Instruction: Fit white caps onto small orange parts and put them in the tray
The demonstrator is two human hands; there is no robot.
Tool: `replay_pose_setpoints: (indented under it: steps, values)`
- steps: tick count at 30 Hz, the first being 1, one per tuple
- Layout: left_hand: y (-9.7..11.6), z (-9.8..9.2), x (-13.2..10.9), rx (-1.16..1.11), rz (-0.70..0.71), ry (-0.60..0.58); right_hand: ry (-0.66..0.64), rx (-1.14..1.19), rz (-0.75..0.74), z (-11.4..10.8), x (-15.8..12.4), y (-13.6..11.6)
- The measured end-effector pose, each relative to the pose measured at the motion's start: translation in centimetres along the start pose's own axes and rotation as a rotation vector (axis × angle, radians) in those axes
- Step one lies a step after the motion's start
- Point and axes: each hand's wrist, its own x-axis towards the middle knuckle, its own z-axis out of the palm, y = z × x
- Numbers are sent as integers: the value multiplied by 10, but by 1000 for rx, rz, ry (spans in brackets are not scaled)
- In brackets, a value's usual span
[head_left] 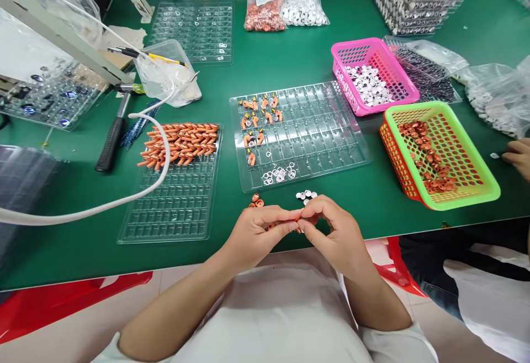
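Observation:
Near the table's front edge, my left hand (261, 231) and my right hand (334, 231) meet, fingertips pinched together. Between them is a small orange part (298, 219), mostly covered by the fingers. Just beyond my left hand lie several round orange caps (256, 201). A small group of white discs (306, 195) sits beyond my right hand. Farther forward is a clear compartment tray (306, 133). Orange pieces with dark and yellow tips (267, 116) fill part of its left side, and white rings (280, 173) are gathered at its near edge.
To the left, orange pieces (182, 143) cover the far half of another tray (165, 214); a hammer (111, 142) and white cable (155, 186) are nearby. At right stand a pink basket (408, 95) and green basket (482, 186). Another person's hand (519, 157) shows at the right edge.

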Motion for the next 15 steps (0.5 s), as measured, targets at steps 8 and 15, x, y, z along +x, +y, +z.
replay_pose_setpoints:
  steps: [8,15]
  values:
    - [-3,4,0,87,170,39,-37,-18,85,-2,1,-3]
    - [0,2,0,10,167,22,-16,-58,5,-5,-2,-8]
